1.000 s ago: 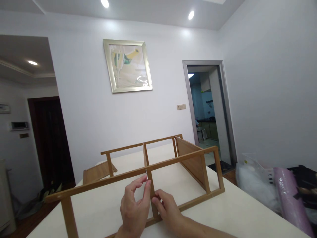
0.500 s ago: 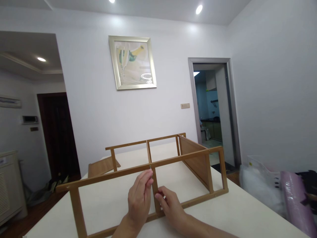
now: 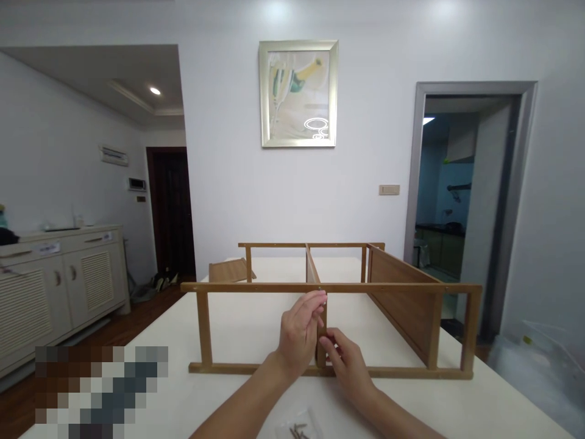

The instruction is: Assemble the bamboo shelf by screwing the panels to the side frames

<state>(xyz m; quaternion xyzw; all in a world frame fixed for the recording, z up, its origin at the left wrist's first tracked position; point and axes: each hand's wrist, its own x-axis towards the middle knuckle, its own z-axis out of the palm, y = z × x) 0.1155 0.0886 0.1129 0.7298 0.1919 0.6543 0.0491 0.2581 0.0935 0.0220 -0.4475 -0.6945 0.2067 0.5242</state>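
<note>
A brown wooden shelf frame (image 3: 256, 287) lies on its side on the white table. My left hand (image 3: 299, 332) is at the joint of the upper rail and the middle crosspiece. Its fingers pinch a thin, shiny metal piece, now mostly hidden by them. Lower down, my right hand (image 3: 350, 360) grips the middle crosspiece (image 3: 322, 350) between thumb and fingers. A clear bag of several screws (image 3: 299, 430) lies near the table's front edge, below my hands.
A slatted wooden panel (image 3: 228, 270) rests at the table's back left. Another panel (image 3: 402, 305) spans the frame's right part. White cabinets (image 3: 64, 286) stand left of the white table (image 3: 155, 378). Clear plastic wrapping (image 3: 534, 366) lies at the right.
My view has turned left and tilted down, bringing the screw bag and cabinets into sight. My left fingers have closed further over the metal piece. My right hand keeps its hold on the crosspiece.
</note>
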